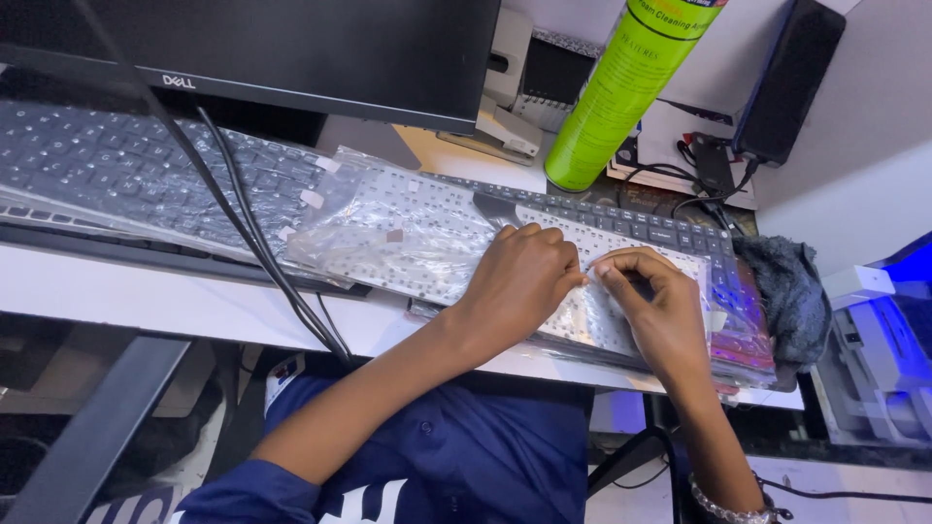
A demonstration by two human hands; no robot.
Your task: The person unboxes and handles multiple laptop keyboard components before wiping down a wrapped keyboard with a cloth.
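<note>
A flat laptop keyboard part [427, 233], silvery underside up, lies in a clear plastic sleeve on top of a black keyboard [660, 225]. My left hand [519, 281] rests knuckles-up on the sleeve, fingers curled and pressing down. My right hand [655, 301] sits just beside it, its fingertips pinching a small bit of the sleeve or tape on the keyboard part's surface. The two hands touch at the fingertips.
More wrapped keyboards [116, 175] lie at the left under black cables [257, 243]. A monitor [320, 49] stands behind. A green spray can [621, 87], a stapler [505, 126], a grey cloth [786, 286] and a white device [879, 349] surround the white desk [194, 311].
</note>
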